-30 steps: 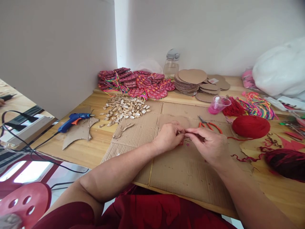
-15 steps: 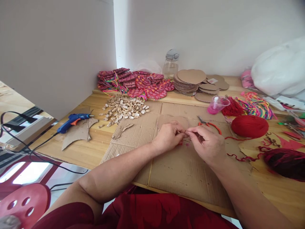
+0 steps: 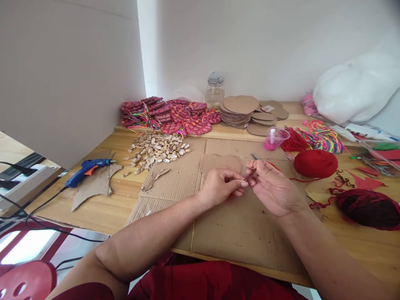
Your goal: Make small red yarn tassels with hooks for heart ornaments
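Observation:
Both of my hands meet above the cardboard sheet. Between the fingertips of my left hand (image 3: 220, 186) is a short dark red strand (image 3: 246, 178), seemingly yarn; most of it is hidden. My right hand (image 3: 273, 187) is closed in a pinch at the same strand. Something bright red peeks from under the left fingers, too covered to name. Behind the right hand lies an orange-handled tool, its metal tip (image 3: 254, 156) showing. A rounded cardboard piece (image 3: 229, 162) rests just beyond the left hand.
Peanut shells (image 3: 159, 149) are heaped left of centre, with a blue glue gun (image 3: 87, 170) farther left. Decorated red pieces (image 3: 187, 118), stacked cardboard cutouts (image 3: 240, 106) and a bottle (image 3: 215, 91) line the back. Red yarn (image 3: 315, 163) and dark yarn (image 3: 368, 208) sit right.
My right hand has turned, showing more of its palm side, and its fingertips have risen slightly. The dark red strand now shows between the hands. The whole view has shifted a little.

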The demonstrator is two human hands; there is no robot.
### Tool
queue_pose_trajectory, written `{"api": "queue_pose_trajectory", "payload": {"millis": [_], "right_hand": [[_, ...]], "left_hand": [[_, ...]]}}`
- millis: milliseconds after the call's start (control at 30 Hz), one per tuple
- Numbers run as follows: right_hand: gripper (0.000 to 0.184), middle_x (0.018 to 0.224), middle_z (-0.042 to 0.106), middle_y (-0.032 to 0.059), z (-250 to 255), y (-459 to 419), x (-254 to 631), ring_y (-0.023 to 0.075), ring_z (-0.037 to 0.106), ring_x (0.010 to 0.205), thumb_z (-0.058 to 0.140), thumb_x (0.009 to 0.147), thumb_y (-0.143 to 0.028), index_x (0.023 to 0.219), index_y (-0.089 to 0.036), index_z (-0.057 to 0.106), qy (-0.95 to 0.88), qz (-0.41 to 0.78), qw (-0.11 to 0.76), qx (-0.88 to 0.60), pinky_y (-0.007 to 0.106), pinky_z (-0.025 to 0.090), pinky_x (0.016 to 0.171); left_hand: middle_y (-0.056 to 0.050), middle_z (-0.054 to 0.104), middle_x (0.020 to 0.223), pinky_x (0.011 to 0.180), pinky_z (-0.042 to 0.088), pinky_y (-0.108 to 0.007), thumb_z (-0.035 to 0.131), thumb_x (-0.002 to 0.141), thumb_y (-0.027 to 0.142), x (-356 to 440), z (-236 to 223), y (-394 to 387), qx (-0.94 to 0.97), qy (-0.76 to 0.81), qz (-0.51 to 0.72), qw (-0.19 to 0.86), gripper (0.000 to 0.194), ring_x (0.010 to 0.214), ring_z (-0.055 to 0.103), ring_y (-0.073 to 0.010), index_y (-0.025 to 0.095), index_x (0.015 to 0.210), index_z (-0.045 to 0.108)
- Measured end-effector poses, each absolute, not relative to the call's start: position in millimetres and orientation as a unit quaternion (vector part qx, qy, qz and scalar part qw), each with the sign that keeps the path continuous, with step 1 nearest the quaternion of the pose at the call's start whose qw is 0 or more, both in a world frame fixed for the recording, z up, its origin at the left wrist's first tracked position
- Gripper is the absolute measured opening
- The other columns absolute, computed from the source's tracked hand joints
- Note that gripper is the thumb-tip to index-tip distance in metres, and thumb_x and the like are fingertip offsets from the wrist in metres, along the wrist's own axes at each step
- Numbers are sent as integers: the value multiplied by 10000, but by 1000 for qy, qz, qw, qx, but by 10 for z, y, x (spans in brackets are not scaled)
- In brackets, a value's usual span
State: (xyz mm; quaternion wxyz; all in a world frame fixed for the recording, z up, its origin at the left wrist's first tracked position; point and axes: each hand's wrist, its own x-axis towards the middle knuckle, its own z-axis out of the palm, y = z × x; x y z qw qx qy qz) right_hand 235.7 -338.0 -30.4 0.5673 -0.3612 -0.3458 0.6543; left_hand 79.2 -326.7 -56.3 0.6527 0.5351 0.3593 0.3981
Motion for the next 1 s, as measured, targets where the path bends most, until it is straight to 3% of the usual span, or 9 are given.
{"api": "queue_pose_trajectory", "payload": {"millis": [267, 400, 500, 633, 767, 1000], "right_hand": [[162, 822, 525, 0, -260, -3390, 2398, 118, 460, 700, 812, 695, -365, 737, -232, 730, -324, 668, 577, -342, 239, 448, 600], [184, 796, 543, -4, -247, -3386, 2399, 118, 466, 694, 838, 659, -353, 720, -226, 719, -310, 659, 586, -356, 237, 444, 589], [208, 833, 570, -3, -249, -3368, 2408, 117, 480, 725, 857, 633, -341, 714, -219, 709, -288, 646, 603, -369, 226, 439, 580], [232, 819, 563, -2, -253, -3346, 2419, 110, 476, 718, 867, 613, -338, 719, -207, 708, -283, 637, 609, -380, 210, 428, 555], [206, 816, 567, -3, -275, -3334, 2430, 111, 481, 701, 863, 606, -301, 699, -218, 699, -278, 637, 604, -392, 216, 438, 559], [164, 823, 600, 1, -340, -3298, 2461, 113, 490, 657, 819, 669, -311, 683, -228, 678, -308, 619, 602, -399, 245, 412, 540]], "left_hand": [[-26, 675, 666, 593, 544, -221, 852, 607, 413, 869, -531, -3347, 445, 334, 397, 730, 429, 551, 633, -88, 81, 826, 692], [-45, 701, 742, 605, 544, -226, 861, 600, 414, 888, -544, -3371, 415, 328, 402, 747, 473, 573, 643, -91, 88, 897, 691], [-57, 693, 810, 595, 548, -236, 801, 665, 496, 873, -519, -3375, 407, 325, 418, 744, 513, 596, 651, -102, 93, 964, 693], [-39, 649, 749, 568, 547, -245, 723, 719, 573, 850, -479, -3375, 410, 318, 421, 744, 531, 588, 649, -119, 94, 943, 678], [-25, 646, 723, 575, 541, -229, 794, 674, 483, 858, -466, -3380, 416, 337, 417, 735, 441, 584, 644, -107, 105, 818, 620], [-21, 652, 681, 555, 533, -213, 802, 679, 379, 863, -450, -3377, 437, 378, 407, 707, 361, 544, 633, -92, 97, 831, 635]]}}
